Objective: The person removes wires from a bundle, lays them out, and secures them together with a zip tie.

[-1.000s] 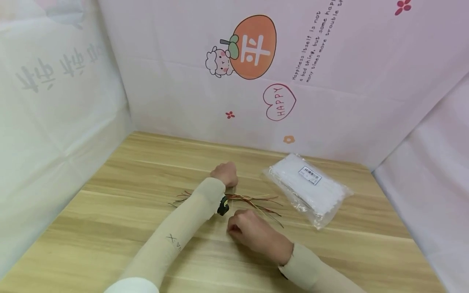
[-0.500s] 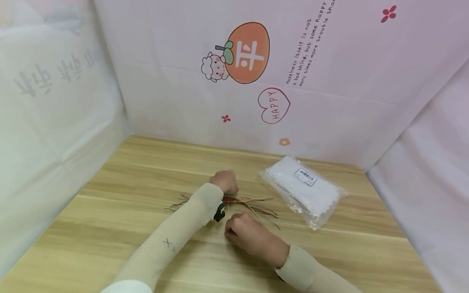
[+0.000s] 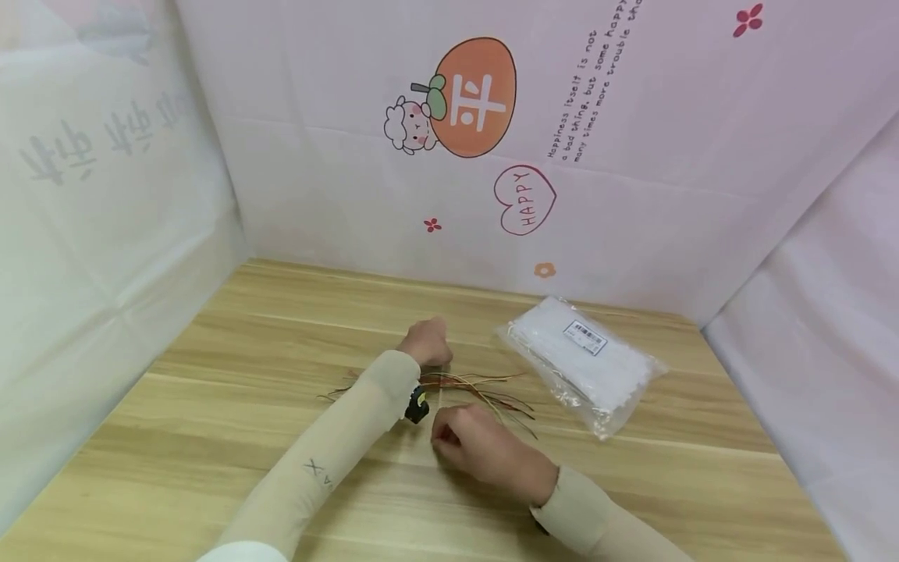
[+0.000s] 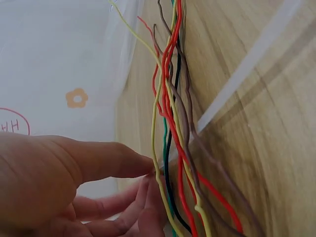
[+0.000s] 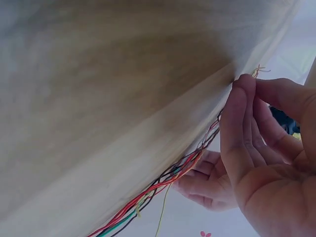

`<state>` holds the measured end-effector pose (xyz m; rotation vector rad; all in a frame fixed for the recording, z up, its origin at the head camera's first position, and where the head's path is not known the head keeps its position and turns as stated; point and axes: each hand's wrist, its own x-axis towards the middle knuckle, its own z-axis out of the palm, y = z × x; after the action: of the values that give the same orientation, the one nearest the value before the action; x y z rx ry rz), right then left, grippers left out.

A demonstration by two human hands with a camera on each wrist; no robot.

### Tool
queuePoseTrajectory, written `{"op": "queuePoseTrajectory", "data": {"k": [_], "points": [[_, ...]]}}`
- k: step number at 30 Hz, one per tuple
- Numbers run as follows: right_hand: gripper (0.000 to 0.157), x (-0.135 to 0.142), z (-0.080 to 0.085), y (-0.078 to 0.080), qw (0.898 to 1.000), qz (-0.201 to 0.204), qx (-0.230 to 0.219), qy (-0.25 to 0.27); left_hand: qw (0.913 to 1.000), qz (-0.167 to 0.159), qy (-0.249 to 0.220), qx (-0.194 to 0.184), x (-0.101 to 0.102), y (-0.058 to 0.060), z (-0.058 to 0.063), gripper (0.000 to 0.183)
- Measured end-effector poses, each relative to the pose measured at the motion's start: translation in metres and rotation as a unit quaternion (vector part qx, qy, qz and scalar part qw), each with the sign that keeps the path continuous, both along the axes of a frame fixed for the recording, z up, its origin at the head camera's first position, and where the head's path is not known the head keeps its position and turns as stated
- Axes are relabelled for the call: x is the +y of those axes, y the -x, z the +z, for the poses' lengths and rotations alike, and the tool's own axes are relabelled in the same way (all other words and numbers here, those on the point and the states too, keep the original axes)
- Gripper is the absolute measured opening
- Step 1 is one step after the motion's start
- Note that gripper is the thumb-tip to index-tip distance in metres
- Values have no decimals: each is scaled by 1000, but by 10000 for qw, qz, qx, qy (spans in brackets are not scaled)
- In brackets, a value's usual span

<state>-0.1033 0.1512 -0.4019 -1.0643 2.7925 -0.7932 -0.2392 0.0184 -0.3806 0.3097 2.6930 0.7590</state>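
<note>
A loose bundle of thin red, yellow, green, black and brown wires lies across the wooden table. Beneath it passes a translucent white flat strip, seemingly a cable tie, seen best in the left wrist view. On the far side of the bundle, my left hand pinches one end of the tie between thumb and fingers, right beside the wires. My right hand, on the near side, has thumb and fingertips pinched together where the tie's other end runs; the fingers hide that end. My left forearm covers part of the wires.
To the right of the wires, a clear plastic bag packed with white strips and bearing a barcode label lies on the wooden table. Printed white cloth hangs behind the table and along its sides.
The head view has shifted slightly. My left hand has drawn back a little to the left, while my right hand keeps its pinch in nearly the same spot. The wires lie almost as before.
</note>
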Motion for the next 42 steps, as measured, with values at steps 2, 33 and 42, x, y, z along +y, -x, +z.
{"op": "queuePoseTrajectory", "data": {"k": [2,33,42], "points": [[10,1,0,2,9999,-50,-137,79,10000,-35,-46,-2,0,4,-1,19],[1,8,38,54,9854,-1433,592,707,9805,-589,-1387,1258,-31,-3,-9,16],[3,3,37,67,9759,-1937,454,901,9736,-650,-1169,1851,-34,-10,-10,16]]}}
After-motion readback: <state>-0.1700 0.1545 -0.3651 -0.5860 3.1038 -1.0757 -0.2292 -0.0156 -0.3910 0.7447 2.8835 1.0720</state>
